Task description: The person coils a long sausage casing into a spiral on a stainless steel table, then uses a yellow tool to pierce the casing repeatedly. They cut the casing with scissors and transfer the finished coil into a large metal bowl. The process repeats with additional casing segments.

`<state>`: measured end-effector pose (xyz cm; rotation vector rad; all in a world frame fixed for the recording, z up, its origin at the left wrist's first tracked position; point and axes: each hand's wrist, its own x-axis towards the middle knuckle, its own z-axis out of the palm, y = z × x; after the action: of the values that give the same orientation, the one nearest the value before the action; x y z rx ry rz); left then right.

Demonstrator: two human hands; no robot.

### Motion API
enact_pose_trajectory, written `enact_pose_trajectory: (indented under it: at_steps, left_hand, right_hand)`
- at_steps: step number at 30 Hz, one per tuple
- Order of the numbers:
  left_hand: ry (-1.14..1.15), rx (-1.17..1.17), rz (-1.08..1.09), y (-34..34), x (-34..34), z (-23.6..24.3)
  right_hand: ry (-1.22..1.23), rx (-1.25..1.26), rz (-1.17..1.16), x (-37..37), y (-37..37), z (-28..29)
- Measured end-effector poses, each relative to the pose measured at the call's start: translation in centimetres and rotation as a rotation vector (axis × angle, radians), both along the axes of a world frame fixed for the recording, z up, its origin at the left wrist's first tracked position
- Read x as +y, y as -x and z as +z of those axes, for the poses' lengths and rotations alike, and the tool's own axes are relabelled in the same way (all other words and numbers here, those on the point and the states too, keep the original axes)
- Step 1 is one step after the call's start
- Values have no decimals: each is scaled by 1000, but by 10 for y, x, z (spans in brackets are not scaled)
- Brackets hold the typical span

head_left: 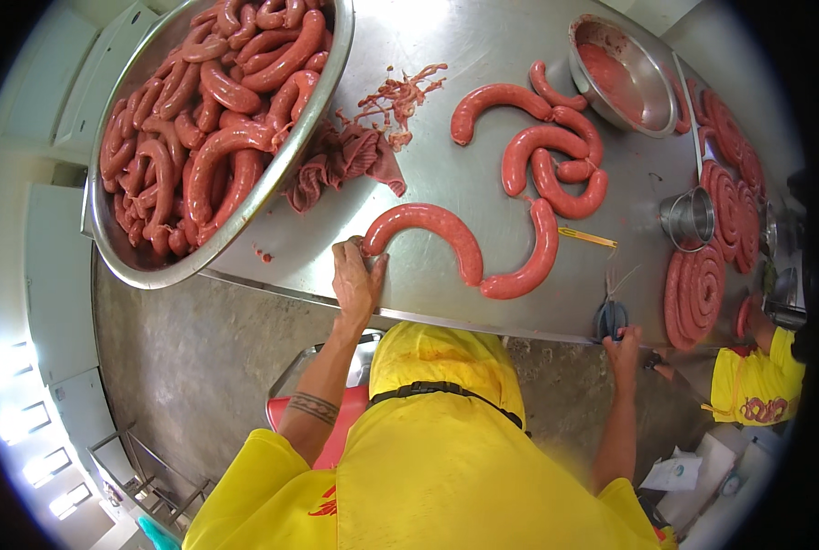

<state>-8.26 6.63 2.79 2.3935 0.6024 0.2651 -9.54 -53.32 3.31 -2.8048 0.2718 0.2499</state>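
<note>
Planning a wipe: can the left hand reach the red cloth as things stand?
Probably yes: the cloth lies just beyond the left hand, nothing visible between, though that hand touches a sausage.

The left hand gripped a sausage chain by one end; the right hand touched blue-handled scissors on the steel table.

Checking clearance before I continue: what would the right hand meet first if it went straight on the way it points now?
The right hand would likely meet the blue-handled metal scissors first; they appear right against it, though depth makes actual contact hard to judge.
</note>
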Motion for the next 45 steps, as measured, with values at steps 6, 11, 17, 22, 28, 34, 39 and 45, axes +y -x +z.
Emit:
enact_pose_trajectory:
  at_steps: [6,11,17,22,28,34,39,45]
  left_hand:
    - [366,90,37,-5,25,-10]
    - [557,243,-144,13,60,6]
    - [623,305,-207,40,89,6]
    - [861,207,-53,55,85,-3]
    - [912,169,78,66,79,11]
    - [778,109,35,64,57,18]
    - [531,200,54,56,48,60]
    - [1179,-174,-391,-26,57,125]
  right_hand:
    - [192,174,-105,43,28,4]
    - [208,-23,50,51,53,1]
    - [-328,479,-85,59,76,23]
    - [-936,1028,-150,104,66,55]
    - [-914,1166,398,195,16,71]
    - [-1264,1076,732,367,-18,18]
    - [-1492,1251,258,438,-25,8]
    - [-1750,979,205,355,-36,39]
